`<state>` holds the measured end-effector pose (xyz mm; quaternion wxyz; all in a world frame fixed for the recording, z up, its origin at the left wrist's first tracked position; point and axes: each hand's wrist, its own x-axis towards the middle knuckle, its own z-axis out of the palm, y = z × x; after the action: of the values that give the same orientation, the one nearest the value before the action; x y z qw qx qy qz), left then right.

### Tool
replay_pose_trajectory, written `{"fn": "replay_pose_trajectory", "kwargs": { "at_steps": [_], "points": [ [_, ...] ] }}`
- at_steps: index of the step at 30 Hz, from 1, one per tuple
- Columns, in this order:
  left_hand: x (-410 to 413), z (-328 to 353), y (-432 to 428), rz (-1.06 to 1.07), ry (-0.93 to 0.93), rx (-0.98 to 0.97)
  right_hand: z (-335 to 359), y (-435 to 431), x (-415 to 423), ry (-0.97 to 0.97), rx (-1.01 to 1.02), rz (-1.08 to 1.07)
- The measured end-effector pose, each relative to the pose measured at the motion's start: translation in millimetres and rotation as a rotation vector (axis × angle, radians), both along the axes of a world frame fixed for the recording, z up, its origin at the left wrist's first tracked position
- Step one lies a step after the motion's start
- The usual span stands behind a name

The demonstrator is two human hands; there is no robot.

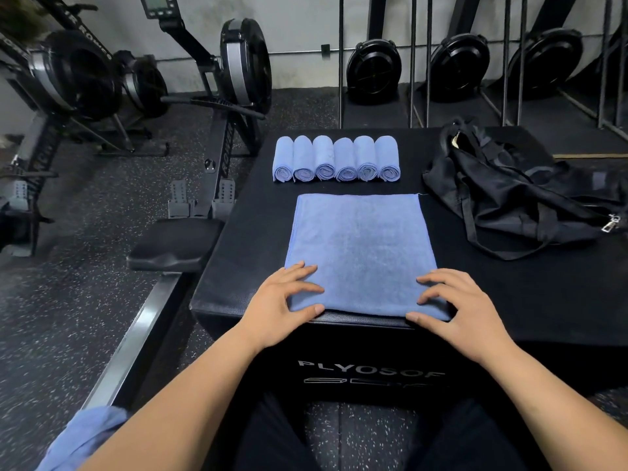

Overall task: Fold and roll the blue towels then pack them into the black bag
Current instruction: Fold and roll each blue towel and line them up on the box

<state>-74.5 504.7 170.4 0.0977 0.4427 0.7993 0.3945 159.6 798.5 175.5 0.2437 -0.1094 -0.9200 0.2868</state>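
Observation:
A blue towel (362,246) lies flat and folded on the black plyo box (244,239). My left hand (283,302) holds its near left corner, fingers on top and thumb at the edge. My right hand (457,307) holds the near right corner the same way. Behind the towel, several rolled blue towels (336,159) stand side by side in a row. The black bag (520,195) lies crumpled on the box at the right, its opening toward the back.
Another blue towel (81,440) shows at the bottom left by my arm. A rowing machine with its black seat (173,244) stands close to the box's left side. More rowers stand at the back wall.

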Motion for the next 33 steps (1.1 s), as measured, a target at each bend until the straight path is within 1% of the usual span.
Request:
{"fn": "replay_pose_trajectory", "kwargs": {
  "at_steps": [2,4,8,15,19,23,27,33],
  "points": [
    [0,0,1,0.007,0.000,0.005,4,1,1,-0.044,-0.002,0.026],
    [0,0,2,0.022,-0.013,0.019,5,2,1,-0.049,-0.028,0.022],
    [2,3,2,0.036,-0.042,0.048,5,4,-2,0.011,-0.128,-0.052],
    [-2,11,-8,0.000,-0.150,0.043,12,3,-3,-0.010,-0.257,-0.156],
    [-5,10,-12,0.016,-0.144,0.076,13,1,-4,0.005,-0.292,-0.206],
    [-6,10,-10,0.087,-0.196,0.146,13,0,-2,0.007,-0.246,-0.183],
    [-4,15,-8,0.180,-0.266,0.194,9,2,3,-0.054,-0.109,-0.073],
    [-10,8,-6,0.331,-0.289,0.155,8,1,4,-0.134,-0.038,-0.044]
  ]
}}
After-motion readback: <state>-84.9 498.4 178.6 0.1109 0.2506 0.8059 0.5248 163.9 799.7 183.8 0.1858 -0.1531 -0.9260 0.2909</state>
